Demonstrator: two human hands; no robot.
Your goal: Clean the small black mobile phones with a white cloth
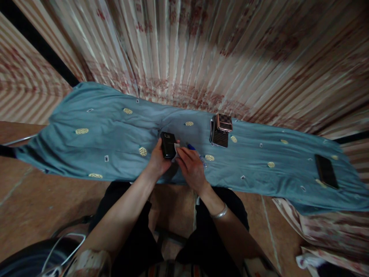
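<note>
Striped floral curtain (201, 46) fills the whole bkgd, well beyond the grip. Below it a long blue-grey cloth (100, 146) w/ small yellow oval motifs covers the work surface; the grip sits over its near edge, abt mid-length. Reddish-brown floor (34, 207) lies under and to both sides of the arms. The person's dark trousers (138, 238) show directly below the grip.

Left hand (158, 161) is clamped round a small black phone-like device (168, 145), fingers wrapped on its lower half, device upright-ish and lifted just off the cloth. Right hand (192, 167) meets it from the right: fingertips pinch a small pale wipe or paper scrap (176, 149) pressed against the device's right edge. So both hands closed, left on the device, right on the scrap. Silver bracelet (219, 212) on the right wrist.

Up and right of the grip, near: a stack of boxy items w/ a checkered-top copper-rimmed case (224, 122) on a dark woven-pattern one (220, 137). Far right, well apart: a flat dark phone (326, 171) lying on the cloth. Just beyond the right hand's knuckles, a blue-capped pen-like thing (190, 147), partly hidden; can't tell exactly what it is.
</note>
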